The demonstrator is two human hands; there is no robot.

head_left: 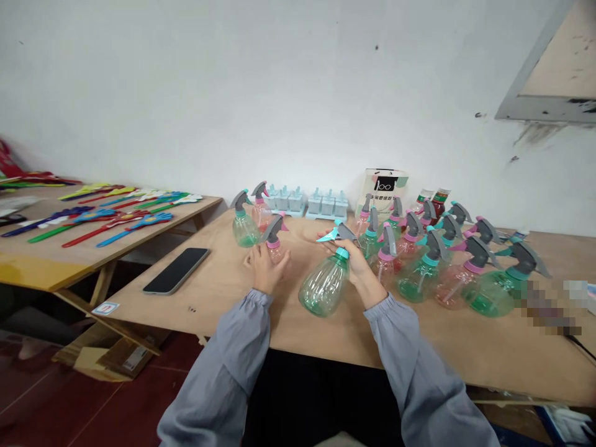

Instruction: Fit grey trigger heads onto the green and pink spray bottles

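Note:
My left hand (267,267) is wrapped round a pink spray bottle (274,247) with a grey and pink trigger head, upright at the table. In my right hand (356,261) is a green spray bottle (325,287), tilted, gripped at its neck and grey trigger; its turquoise nozzle points left. Behind my left hand stand another green spray bottle (245,228) and a pink spray bottle (261,212). To the right of my right hand several more pink and green spray bottles (421,276) stand close together.
Pale blue popsicle moulds (327,203) and a printed box (382,191) stand along the wall. A phone (177,270) lies on the wooden table (223,313) at left. Colourful hand-shaped items (135,226) cover a second table. Cartons (109,354) sit on the floor below.

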